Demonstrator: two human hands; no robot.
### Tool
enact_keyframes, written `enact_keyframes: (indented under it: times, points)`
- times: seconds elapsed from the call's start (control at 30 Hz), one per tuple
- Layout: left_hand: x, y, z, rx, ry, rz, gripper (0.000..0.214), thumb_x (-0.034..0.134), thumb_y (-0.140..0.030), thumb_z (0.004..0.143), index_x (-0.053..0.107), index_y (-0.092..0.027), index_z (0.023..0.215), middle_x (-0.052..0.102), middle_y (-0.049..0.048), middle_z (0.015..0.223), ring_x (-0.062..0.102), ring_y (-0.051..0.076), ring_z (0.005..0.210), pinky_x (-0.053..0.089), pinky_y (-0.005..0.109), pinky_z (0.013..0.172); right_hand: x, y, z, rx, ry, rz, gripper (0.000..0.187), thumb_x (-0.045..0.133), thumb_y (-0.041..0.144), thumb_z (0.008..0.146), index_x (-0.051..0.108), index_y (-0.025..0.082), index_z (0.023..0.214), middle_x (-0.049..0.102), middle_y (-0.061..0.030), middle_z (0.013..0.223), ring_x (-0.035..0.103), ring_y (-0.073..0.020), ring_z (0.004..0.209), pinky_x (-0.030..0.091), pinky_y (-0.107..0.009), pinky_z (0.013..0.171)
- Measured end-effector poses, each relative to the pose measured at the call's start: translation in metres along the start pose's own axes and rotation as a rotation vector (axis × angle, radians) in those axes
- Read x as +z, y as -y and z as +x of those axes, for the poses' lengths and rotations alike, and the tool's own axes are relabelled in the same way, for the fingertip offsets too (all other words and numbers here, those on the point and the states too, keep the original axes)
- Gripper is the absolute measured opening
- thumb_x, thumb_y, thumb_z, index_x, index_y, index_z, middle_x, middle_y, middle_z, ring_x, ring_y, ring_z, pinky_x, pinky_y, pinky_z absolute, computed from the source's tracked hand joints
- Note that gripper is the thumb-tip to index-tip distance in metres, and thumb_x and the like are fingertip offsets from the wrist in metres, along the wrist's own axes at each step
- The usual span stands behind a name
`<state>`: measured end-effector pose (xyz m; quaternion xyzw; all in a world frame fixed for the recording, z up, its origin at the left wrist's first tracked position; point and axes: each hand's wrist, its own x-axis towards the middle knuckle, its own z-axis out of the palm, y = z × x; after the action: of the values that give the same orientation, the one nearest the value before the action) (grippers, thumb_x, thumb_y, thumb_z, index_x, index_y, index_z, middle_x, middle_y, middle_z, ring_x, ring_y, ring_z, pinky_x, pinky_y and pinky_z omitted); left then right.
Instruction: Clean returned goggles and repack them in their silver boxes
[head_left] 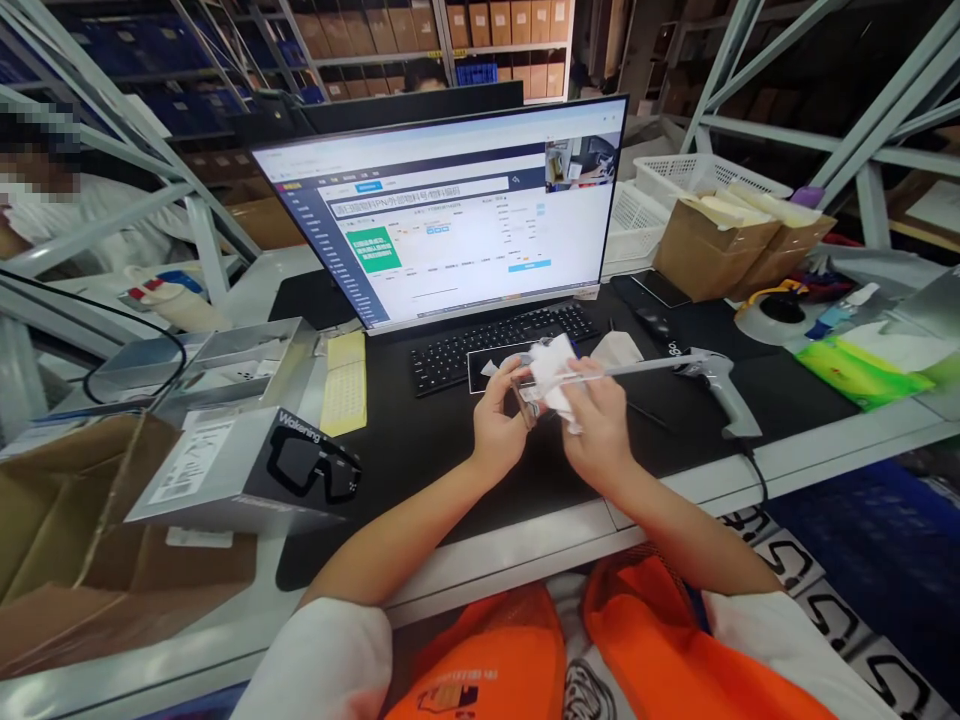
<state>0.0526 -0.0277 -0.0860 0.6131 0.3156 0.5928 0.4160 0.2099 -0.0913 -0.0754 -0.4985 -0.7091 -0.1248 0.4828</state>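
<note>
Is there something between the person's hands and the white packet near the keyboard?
Nothing visible stands between them. The left hand and the right hand both grip the white packet directly, holding it up at the near edge of the keyboard.

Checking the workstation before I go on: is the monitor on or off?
On. The monitor is lit and shows a white page with text, a green panel and a small picture top right.
</note>
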Motion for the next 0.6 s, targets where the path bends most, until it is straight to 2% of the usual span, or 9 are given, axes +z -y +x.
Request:
enact_keyframes:
  times: [0.1, 0.27, 0.37, 0.6]
  points:
    - [0.000, 0.002, -0.001, 0.028, 0.019, 0.016, 0.053, 0.086, -0.049, 0.075, 0.073, -0.022, 0.119, 0.068, 0.0131, 0.134, 0.060, 0.032, 0.130, 0.045, 0.047, 0.115, 0.004, 0.011, 0.007, -0.040, 0.240, -0.001, 0.046, 0.045, 0.016, 0.095, 0.059, 0.013, 0.138, 0.057, -0.0189, 0.147, 0.042, -0.0317, 0.147, 0.036, -0.050, 0.111]
    - [-0.003, -0.004, 0.004, 0.013, 0.028, 0.064, 0.044, 0.084, -0.050, 0.077, 0.077, -0.020, 0.110, 0.073, 0.0112, 0.120, 0.066, 0.030, 0.117, 0.048, 0.045, 0.110, 0.005, 0.009, 0.006, -0.021, 0.399, 0.013, 0.061, 0.043, 0.018, 0.092, 0.045, 0.007, 0.152, 0.043, -0.0193, 0.160, 0.028, -0.0317, 0.155, 0.024, -0.050, 0.117]
    - [-0.004, -0.008, 0.005, -0.045, 0.027, 0.065, 0.044, 0.084, -0.050, 0.077, 0.078, -0.020, 0.109, 0.074, 0.0103, 0.117, 0.067, 0.029, 0.115, 0.048, 0.043, 0.109, 0.010, 0.007, 0.002, -0.023, 0.427, -0.060, 0.062, 0.044, 0.021, 0.092, 0.045, 0.004, 0.152, 0.039, -0.0194, 0.162, 0.025, -0.0336, 0.155, 0.019, -0.051, 0.119]
    - [0.001, -0.004, 0.003, -0.156, 0.019, -0.013, 0.046, 0.087, -0.053, 0.073, 0.078, -0.020, 0.104, 0.075, 0.0081, 0.106, 0.068, 0.024, 0.102, 0.051, 0.038, 0.099, 0.017, 0.009, 0.000, -0.028, 0.363, -0.184, 0.064, 0.044, 0.020, 0.091, 0.045, 0.003, 0.152, 0.043, -0.0191, 0.160, 0.015, -0.0344, 0.158, 0.010, -0.057, 0.121]
